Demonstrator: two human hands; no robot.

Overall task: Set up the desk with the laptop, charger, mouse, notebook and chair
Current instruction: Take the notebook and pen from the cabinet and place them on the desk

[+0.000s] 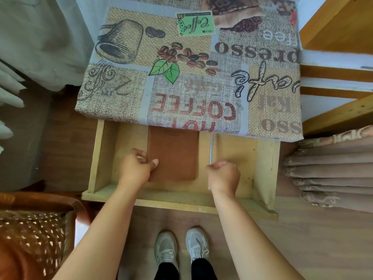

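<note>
Brown notebook [173,156] lies flat in the open drawer [264,158], long axis running away from the person, left hand [137,168] pinching its near-left edge (right hand [223,175] fisted round a pen [211,150] just beside).

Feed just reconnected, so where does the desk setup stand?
Done: the drawer is pulled open. In hand: left hand grips the brown notebook, right hand holds a pen. Left: nothing sits on the desk yet; no laptop, charger or mouse visible.
</note>
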